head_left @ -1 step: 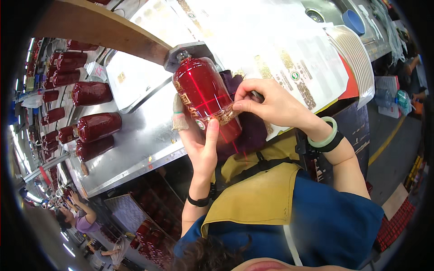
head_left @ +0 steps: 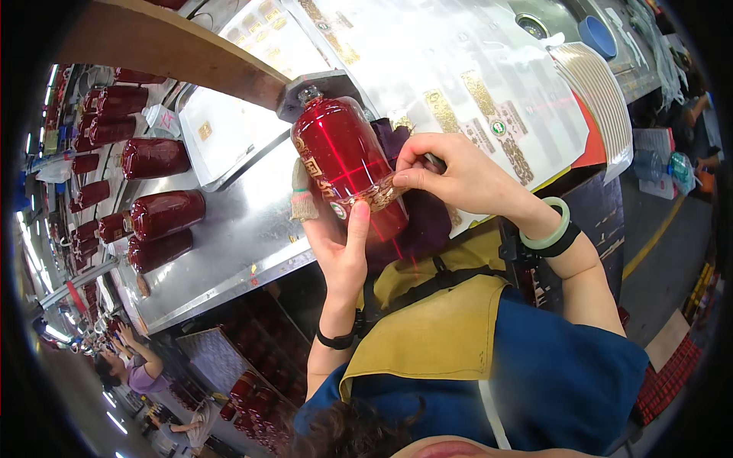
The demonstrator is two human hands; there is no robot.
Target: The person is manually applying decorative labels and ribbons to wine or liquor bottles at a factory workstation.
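A glossy red glass bottle (head_left: pixel 340 145) lies tilted, its clear neck against a dark block at the far end. Gold characters run down its left side. Around its lower part goes a gold-and-brown patterned decal band (head_left: pixel 378 196). My left hand (head_left: pixel 343 256) supports the bottle from the left and below, thumb pressed on the band. My right hand (head_left: pixel 454 172) is closed at the bottle's right side, thumb and forefinger pinching the band's end. A small dark object (head_left: pixel 435 162) shows between its curled fingers; its kind is unclear. Red laser lines cross on the glass.
A wooden beam (head_left: pixel 175 53) reaches the dark block (head_left: pixel 321 88). Beside the bottle lie a brush (head_left: pixel 302 200) and a dark purple cloth (head_left: pixel 427 225). Decal sheets (head_left: pixel 504 99) spread rightward. Several red bottles (head_left: pixel 168 214) stand left. A blue bowl (head_left: pixel 597 37) sits far right. Co-workers are at lower left.
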